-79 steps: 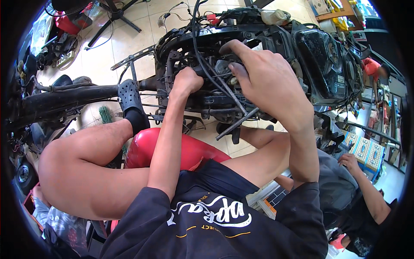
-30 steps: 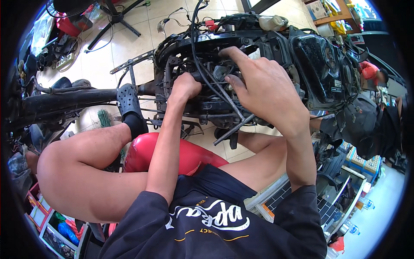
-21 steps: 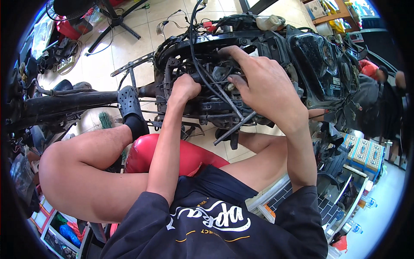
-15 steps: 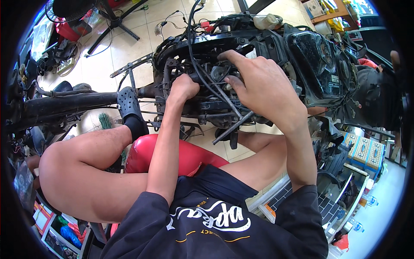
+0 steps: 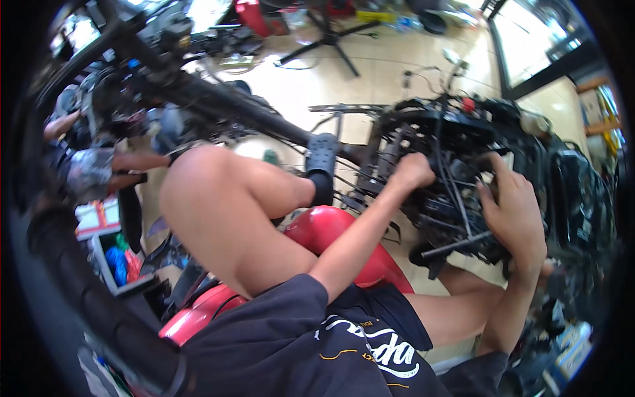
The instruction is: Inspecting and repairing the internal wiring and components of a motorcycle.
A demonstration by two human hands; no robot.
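Observation:
A black motorcycle frame [image 5: 456,119] with cables, tubes and dark engine parts lies in front of me. My left hand [image 5: 415,172] reaches into its left part with the fingers curled closed; whatever they grip is hidden. Over the right part is my right hand [image 5: 514,205], thumb and forefinger apart with a gap between them; its other fingers are partly hidden. Between the hands a thin metal tube [image 5: 456,198] slants down to meet a second bare tube [image 5: 458,245]. A black cable [image 5: 438,139] loops above them.
I sit on a red padded seat [image 5: 317,228], one foot in a dark clog [image 5: 321,153] beside the frame. A long black tube [image 5: 245,109] runs to the left. Another person's legs [image 5: 135,162] show at far left. A black stand [image 5: 331,40] is on the tiled floor behind.
The view has swung left, so the frame and both hands now sit farther right in the picture. Against the frame, my hands have hardly moved. Another person has come into view at left.

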